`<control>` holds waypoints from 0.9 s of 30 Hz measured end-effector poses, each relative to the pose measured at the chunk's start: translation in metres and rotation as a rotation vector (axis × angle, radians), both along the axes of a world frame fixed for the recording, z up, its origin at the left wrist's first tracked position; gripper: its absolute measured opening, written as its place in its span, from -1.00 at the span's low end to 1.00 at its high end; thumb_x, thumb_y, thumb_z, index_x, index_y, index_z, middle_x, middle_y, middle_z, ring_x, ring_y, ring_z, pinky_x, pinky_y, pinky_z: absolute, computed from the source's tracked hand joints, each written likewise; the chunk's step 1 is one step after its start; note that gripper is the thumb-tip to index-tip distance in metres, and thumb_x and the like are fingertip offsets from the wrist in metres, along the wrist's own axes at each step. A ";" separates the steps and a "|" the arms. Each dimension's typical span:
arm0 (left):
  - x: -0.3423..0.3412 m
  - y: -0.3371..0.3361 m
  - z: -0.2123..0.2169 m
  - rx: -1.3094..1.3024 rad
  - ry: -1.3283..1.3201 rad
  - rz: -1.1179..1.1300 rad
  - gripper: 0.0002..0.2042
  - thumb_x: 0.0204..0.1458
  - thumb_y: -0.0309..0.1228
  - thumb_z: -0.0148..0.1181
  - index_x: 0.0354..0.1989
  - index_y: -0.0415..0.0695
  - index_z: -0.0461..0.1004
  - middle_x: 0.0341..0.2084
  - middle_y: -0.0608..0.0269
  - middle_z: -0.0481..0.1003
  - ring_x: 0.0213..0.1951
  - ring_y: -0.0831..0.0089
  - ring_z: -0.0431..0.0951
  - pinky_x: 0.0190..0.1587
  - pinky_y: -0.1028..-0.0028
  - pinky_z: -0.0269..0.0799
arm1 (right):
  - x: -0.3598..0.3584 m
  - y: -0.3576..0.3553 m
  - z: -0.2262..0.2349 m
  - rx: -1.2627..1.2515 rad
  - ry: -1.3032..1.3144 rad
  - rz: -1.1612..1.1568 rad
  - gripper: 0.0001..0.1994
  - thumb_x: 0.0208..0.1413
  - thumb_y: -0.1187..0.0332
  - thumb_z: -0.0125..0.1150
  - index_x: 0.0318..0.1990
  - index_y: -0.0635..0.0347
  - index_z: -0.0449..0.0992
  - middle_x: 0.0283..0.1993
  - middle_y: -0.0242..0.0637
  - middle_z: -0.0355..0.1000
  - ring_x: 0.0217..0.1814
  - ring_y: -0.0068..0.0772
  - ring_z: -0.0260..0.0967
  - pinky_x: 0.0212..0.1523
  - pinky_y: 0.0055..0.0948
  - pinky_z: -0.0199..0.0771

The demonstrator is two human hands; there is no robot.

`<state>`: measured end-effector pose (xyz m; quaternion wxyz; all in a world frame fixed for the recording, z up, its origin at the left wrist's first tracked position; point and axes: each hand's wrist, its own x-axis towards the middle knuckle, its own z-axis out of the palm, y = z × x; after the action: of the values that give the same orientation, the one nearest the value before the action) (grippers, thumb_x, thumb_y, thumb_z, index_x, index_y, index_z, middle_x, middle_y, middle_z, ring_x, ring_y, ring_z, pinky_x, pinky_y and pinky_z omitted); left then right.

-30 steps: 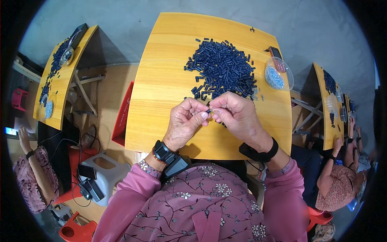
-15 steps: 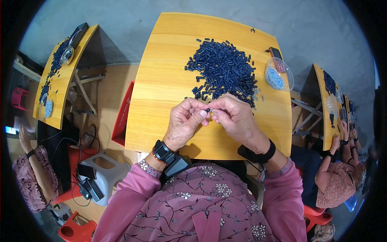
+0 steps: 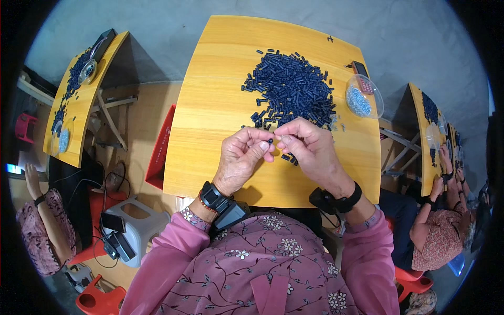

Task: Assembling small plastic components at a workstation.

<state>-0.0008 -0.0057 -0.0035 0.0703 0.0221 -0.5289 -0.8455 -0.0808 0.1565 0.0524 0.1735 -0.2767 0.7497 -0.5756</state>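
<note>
Over the near half of the yellow table, my left hand [image 3: 242, 156] pinches a small dark tubular piece [image 3: 270, 141] between thumb and fingers, one end facing up and right. Just right of it, my right hand [image 3: 310, 149] is closed in a pinch, its fingertips a short gap from the piece. Whatever sits between those fingertips is too small to make out. Beyond both hands spreads a heap of similar dark blue-black pieces [image 3: 291, 86]. A few more of them [image 3: 290, 159] lie beneath my right hand. To the right stands a clear round bowl [image 3: 377, 107] holding tiny pale-blue parts [image 3: 358, 102].
A red calculator-like device [image 3: 362, 79] lies behind the bowl. Loose pale bits [image 3: 336, 125] are scattered beside the heap. A red bin [image 3: 160, 152] stands left of the table [image 3: 205, 105]. Other people work at tables on both sides. A grey stool [image 3: 142, 226] carries dark devices with cables.
My right hand has drawn slightly right and away from the piece, opening a gap between the two hands. Pieces under it now show. My left hand stays almost still.
</note>
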 end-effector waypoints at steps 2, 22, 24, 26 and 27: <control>-0.001 0.001 -0.001 0.001 -0.001 0.005 -0.87 0.18 -0.53 0.14 -0.13 -0.27 0.45 -0.36 0.22 0.55 -0.38 0.53 0.56 -0.23 0.55 0.51 | -0.002 0.001 -0.004 -0.016 -0.026 0.005 -0.88 0.17 0.52 0.16 -0.16 0.31 0.54 -0.29 -0.33 0.50 -0.34 -0.62 0.42 -0.29 -0.58 0.46; -0.002 0.000 -0.001 0.099 -0.013 -0.024 -0.91 0.18 -0.55 0.14 -0.17 -0.24 0.43 -0.35 0.19 0.55 -0.40 0.54 0.54 -0.27 0.55 0.51 | -0.006 -0.008 -0.020 -0.160 -0.064 0.045 -0.91 0.12 0.54 0.22 -0.24 0.29 0.60 -0.26 -0.30 0.49 -0.23 -0.54 0.46 -0.22 -0.53 0.49; -0.001 -0.001 -0.004 0.102 -0.025 -0.015 -0.91 0.18 -0.55 0.15 -0.18 -0.25 0.44 -0.36 0.20 0.55 -0.41 0.54 0.54 -0.28 0.55 0.51 | -0.007 -0.006 -0.020 -0.115 0.025 0.067 -0.91 0.10 0.55 0.23 -0.25 0.28 0.59 -0.27 -0.29 0.48 -0.24 -0.51 0.45 -0.25 -0.51 0.48; -0.001 0.000 -0.004 0.079 -0.020 -0.010 -0.91 0.17 -0.55 0.16 -0.19 -0.25 0.44 -0.37 0.20 0.56 -0.42 0.54 0.54 -0.29 0.56 0.51 | -0.008 -0.004 -0.011 -0.068 0.150 0.083 -0.92 0.09 0.56 0.22 -0.25 0.28 0.58 -0.27 -0.27 0.48 -0.25 -0.47 0.45 -0.26 -0.50 0.47; -0.002 0.000 -0.003 0.058 -0.014 -0.005 -0.92 0.17 -0.54 0.16 -0.20 -0.25 0.45 -0.37 0.20 0.56 -0.42 0.55 0.54 -0.29 0.56 0.51 | -0.009 -0.003 -0.007 -0.020 0.277 0.099 -0.91 0.08 0.57 0.21 -0.26 0.28 0.58 -0.28 -0.25 0.47 -0.25 -0.43 0.45 -0.26 -0.50 0.46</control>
<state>-0.0024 -0.0061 -0.0068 0.0636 0.0288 -0.5048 -0.8604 -0.0897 0.1535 0.0457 0.0937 -0.3918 0.7462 -0.5300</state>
